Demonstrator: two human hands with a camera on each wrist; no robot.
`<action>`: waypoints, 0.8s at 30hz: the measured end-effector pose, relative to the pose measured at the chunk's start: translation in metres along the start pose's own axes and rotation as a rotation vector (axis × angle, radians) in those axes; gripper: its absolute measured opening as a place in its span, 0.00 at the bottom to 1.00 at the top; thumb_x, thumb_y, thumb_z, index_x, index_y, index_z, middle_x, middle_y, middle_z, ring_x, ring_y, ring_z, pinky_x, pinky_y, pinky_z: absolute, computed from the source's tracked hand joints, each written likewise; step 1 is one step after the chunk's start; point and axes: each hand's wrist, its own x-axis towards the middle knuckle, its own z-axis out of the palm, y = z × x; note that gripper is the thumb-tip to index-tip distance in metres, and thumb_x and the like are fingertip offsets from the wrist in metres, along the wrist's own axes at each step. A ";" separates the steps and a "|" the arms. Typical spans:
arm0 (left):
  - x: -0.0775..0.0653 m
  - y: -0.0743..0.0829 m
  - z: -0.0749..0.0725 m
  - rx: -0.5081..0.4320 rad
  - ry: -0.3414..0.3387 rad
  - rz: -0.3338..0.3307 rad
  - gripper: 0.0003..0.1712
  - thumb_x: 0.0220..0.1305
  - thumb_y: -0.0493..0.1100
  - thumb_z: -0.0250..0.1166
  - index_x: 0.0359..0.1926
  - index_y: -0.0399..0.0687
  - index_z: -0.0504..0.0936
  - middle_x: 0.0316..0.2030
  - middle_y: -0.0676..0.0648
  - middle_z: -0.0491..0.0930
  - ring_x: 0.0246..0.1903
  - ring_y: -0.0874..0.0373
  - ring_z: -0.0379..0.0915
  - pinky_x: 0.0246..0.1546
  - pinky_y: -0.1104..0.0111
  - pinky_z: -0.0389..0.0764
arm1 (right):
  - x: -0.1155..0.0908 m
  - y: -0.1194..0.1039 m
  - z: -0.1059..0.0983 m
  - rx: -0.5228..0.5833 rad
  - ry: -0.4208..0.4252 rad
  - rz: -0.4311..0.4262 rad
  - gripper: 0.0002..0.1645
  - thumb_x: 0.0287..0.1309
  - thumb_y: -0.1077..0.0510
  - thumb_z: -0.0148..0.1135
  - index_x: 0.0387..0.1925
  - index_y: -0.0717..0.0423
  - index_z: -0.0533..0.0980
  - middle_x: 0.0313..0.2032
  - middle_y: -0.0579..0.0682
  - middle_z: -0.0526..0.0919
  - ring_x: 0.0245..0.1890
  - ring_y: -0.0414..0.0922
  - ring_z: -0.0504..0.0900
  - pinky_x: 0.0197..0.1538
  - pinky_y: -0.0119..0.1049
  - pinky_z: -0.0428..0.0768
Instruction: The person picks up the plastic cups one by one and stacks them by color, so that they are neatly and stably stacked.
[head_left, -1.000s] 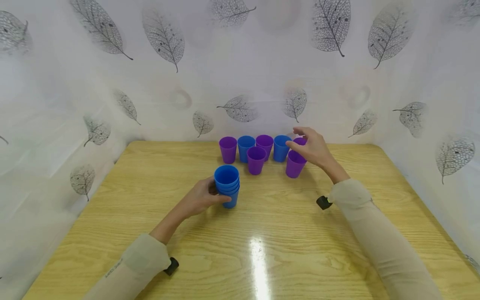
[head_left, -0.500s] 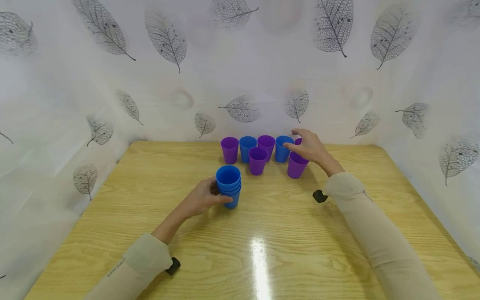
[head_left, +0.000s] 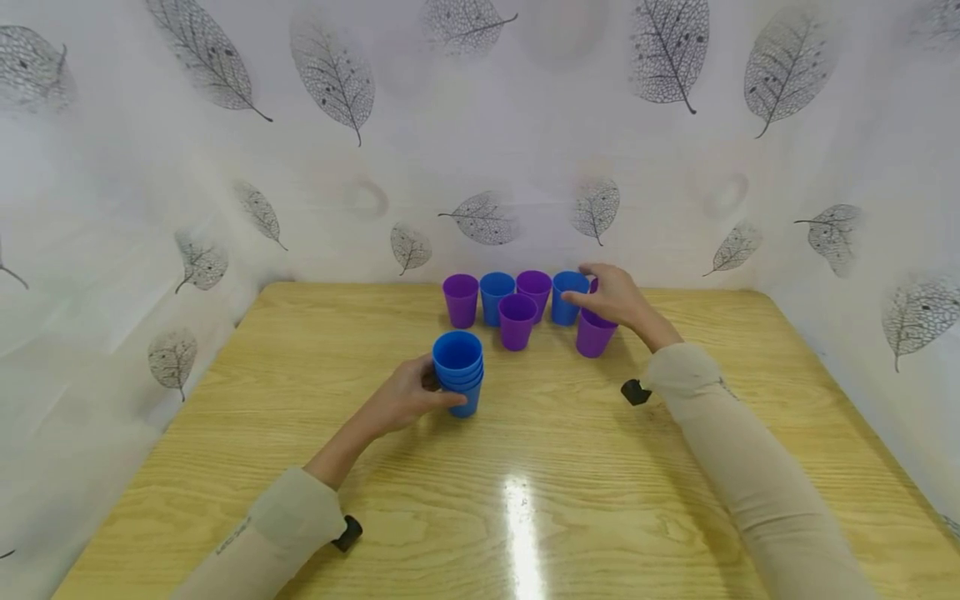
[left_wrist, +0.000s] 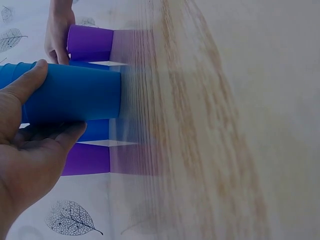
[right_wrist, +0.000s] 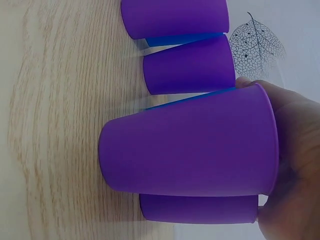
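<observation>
In the head view my left hand (head_left: 408,393) grips a stack of several nested blue cups (head_left: 459,358) standing upright near the table's middle. The left wrist view shows the thumb and fingers on opposite sides of the blue stack (left_wrist: 75,92). My right hand (head_left: 618,297) reaches over the right end of the cup group, thumb and forefinger spread at the rim of a blue cup (head_left: 567,310); contact is unclear. Below that hand stands a purple cup (head_left: 595,335), which hides most of the fingers in the right wrist view. Another purple cup behind is mostly covered.
Along the table's back edge stand a purple cup (head_left: 461,302), a blue cup (head_left: 495,300) and another purple cup (head_left: 535,287). One more purple cup (head_left: 516,323) stands in front of them. A leaf-patterned sheet (head_left: 337,183) rises behind the wooden table (head_left: 420,517).
My right hand has moved slightly left and down toward the right-hand blue cup. The gap between its thumb and forefinger has narrowed. The left hand and its blue stack have stayed put.
</observation>
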 end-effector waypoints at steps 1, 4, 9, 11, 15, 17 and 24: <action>0.000 0.000 0.000 -0.001 -0.001 0.000 0.37 0.65 0.39 0.74 0.70 0.32 0.69 0.62 0.35 0.78 0.62 0.40 0.76 0.64 0.50 0.77 | 0.000 0.000 0.000 -0.006 0.003 0.000 0.43 0.67 0.46 0.68 0.68 0.76 0.67 0.64 0.73 0.74 0.60 0.67 0.76 0.64 0.62 0.75; 0.000 0.000 0.001 -0.001 -0.005 0.005 0.37 0.65 0.39 0.74 0.70 0.33 0.69 0.62 0.35 0.78 0.62 0.40 0.75 0.64 0.50 0.77 | -0.001 0.000 0.001 -0.026 0.013 0.005 0.43 0.66 0.47 0.69 0.68 0.75 0.68 0.62 0.73 0.76 0.55 0.66 0.79 0.59 0.61 0.78; 0.000 -0.001 0.001 -0.001 -0.008 0.013 0.37 0.65 0.39 0.74 0.71 0.33 0.68 0.63 0.35 0.77 0.63 0.39 0.75 0.65 0.49 0.76 | -0.002 -0.002 0.001 -0.054 0.023 0.011 0.42 0.65 0.47 0.69 0.67 0.74 0.70 0.61 0.72 0.77 0.56 0.66 0.79 0.61 0.63 0.76; 0.000 -0.001 0.001 -0.004 -0.009 0.015 0.38 0.65 0.39 0.74 0.71 0.32 0.68 0.63 0.35 0.77 0.63 0.39 0.75 0.65 0.49 0.76 | -0.002 -0.002 0.001 -0.054 0.026 0.014 0.41 0.65 0.46 0.69 0.67 0.73 0.70 0.61 0.71 0.77 0.56 0.66 0.79 0.62 0.63 0.75; 0.000 -0.002 0.001 -0.008 -0.009 0.011 0.38 0.65 0.39 0.74 0.71 0.32 0.68 0.63 0.35 0.77 0.64 0.39 0.74 0.66 0.49 0.76 | -0.002 -0.001 0.002 -0.040 0.046 0.018 0.41 0.65 0.46 0.69 0.67 0.73 0.71 0.61 0.71 0.78 0.54 0.65 0.79 0.62 0.63 0.75; 0.000 -0.002 0.000 -0.007 -0.008 0.006 0.38 0.65 0.39 0.74 0.71 0.32 0.68 0.63 0.35 0.77 0.64 0.39 0.74 0.66 0.49 0.76 | -0.002 -0.001 0.002 -0.028 0.063 0.017 0.41 0.65 0.46 0.69 0.66 0.73 0.71 0.61 0.70 0.78 0.55 0.65 0.79 0.63 0.63 0.75; -0.001 -0.001 -0.001 0.019 0.000 -0.001 0.38 0.66 0.40 0.74 0.71 0.33 0.69 0.63 0.35 0.77 0.64 0.39 0.74 0.65 0.49 0.76 | -0.003 -0.003 -0.001 0.042 0.131 0.002 0.40 0.64 0.48 0.70 0.66 0.72 0.72 0.63 0.70 0.76 0.63 0.67 0.74 0.68 0.61 0.71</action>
